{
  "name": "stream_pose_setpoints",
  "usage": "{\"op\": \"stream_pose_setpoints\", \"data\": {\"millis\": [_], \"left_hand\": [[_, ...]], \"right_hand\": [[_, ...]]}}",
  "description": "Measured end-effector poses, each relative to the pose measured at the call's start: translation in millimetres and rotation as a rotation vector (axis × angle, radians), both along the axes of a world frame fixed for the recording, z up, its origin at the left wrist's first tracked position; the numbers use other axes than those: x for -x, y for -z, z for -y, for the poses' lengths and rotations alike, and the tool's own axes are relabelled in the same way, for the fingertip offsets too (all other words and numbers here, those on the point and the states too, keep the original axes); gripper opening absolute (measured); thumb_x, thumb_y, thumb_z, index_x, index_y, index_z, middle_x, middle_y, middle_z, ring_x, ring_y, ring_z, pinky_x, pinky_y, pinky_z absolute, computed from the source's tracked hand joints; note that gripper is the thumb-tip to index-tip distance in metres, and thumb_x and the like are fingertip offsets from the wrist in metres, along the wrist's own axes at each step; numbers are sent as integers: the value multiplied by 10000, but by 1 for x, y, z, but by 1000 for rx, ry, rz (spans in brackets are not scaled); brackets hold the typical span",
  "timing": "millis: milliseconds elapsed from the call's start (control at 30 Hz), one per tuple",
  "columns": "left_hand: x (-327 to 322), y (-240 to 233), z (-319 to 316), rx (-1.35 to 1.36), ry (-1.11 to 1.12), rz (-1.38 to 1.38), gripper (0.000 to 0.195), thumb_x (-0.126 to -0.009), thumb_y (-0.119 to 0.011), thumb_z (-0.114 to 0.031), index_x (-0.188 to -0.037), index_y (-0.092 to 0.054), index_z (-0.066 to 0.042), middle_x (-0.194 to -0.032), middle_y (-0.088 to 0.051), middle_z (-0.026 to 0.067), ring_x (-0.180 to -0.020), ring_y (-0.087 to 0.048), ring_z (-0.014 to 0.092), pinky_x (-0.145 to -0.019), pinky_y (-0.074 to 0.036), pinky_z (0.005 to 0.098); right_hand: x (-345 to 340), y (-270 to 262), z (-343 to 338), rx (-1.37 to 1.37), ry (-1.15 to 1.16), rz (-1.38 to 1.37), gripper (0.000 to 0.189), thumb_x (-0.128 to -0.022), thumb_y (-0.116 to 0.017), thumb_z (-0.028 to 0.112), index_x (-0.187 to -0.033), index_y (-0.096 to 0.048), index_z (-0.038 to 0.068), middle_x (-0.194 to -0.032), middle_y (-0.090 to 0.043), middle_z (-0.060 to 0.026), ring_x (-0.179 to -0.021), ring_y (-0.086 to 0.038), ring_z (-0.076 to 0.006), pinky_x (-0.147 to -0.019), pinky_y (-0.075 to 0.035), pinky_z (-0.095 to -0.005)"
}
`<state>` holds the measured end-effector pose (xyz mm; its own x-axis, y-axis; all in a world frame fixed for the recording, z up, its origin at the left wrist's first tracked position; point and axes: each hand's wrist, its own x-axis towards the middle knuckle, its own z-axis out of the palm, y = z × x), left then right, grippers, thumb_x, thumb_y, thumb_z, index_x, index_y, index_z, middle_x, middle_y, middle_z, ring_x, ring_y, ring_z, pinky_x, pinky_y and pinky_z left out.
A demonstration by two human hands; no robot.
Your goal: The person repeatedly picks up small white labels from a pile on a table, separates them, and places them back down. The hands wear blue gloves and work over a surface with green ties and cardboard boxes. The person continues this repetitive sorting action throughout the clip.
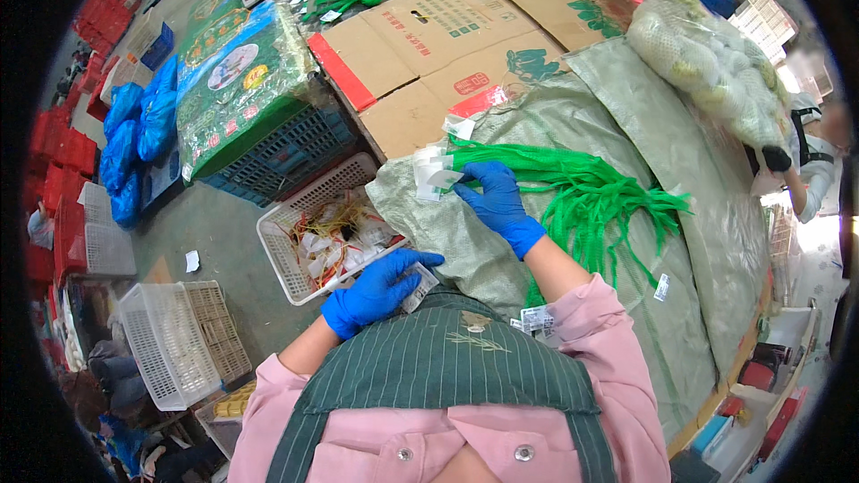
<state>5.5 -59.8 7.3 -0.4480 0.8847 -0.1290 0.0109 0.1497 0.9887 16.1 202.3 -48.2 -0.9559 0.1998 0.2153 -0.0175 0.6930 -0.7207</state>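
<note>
My left hand [376,288], in a blue glove, holds a small stack of printed paper labels [421,287] close to my striped green apron [456,362]. Across the covered work surface lies a bundle of green mesh net bags [570,174], their loose ends fanned out to the right. White tags [433,174] cluster at the bundle's left end. Thumb and forefinger of my gloved right hand [500,204] pinch the edge of one of these tags. More printed labels [535,318] hang by the apron near my right forearm, and one [662,287] lies farther right.
A white plastic basket [275,241] of scraps and ties stands at left, beside a covered blue crate [268,154]. Flattened cardboard [429,33] and woven sheeting [671,168] cover the surface. Bagged netted produce [704,60] sits far right; co-workers stand beyond.
</note>
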Motion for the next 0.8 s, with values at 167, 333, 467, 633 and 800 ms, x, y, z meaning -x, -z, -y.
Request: {"op": "stream_pose_setpoints", "data": {"millis": [167,333,467,633,800], "left_hand": [[24,-5,-18,199,-173,9,222,-844,-650,-177,-966,-667,8,-825,-662,89,-748,-554,97,-678,-468,280],[34,-22,-40,220,-215,-65,306,-763,-759,-271,-778,-678,23,-591,-568,52,-593,-433,59,-528,-411,300],[39,-28,-51,262,-118,-271,319,-750,-764,-294,-790,-677,10,-604,-566,125,-550,-444,107,-530,-414,316],[42,-18,-53,272,-73,-315,332,-739,-762,-327,-805,-679,-11,-651,-567,190,-512,-451,198,-532,-420,329],[43,-12,-55,281,-68,-335,344,-749,-749,-350,-807,-684,-17,-652,-572,182,-520,-477,196,-535,-422,330]], "right_hand": [[-29,-20,1,526,-113,235,192,-818,-673,179,-939,-664,31,-880,-668,-96,-788,-608,-191,-724,-481,-309],[-46,-32,2,280,-276,187,221,-842,-635,202,-987,-657,36,-925,-661,-123,-846,-612,-248,-779,-466,-355],[-53,-39,1,121,-373,160,254,-843,-609,221,-1025,-649,49,-971,-640,-138,-908,-570,-297,-833,-423,-391],[-55,-46,2,90,-406,263,272,-867,-553,259,-1049,-642,79,-1030,-638,-109,-970,-574,-284,-910,-365,-389],[-54,-49,3,80,-430,240,281,-864,-554,260,-1057,-642,76,-1032,-637,-119,-950,-580,-293,-884,-388,-391]]}}
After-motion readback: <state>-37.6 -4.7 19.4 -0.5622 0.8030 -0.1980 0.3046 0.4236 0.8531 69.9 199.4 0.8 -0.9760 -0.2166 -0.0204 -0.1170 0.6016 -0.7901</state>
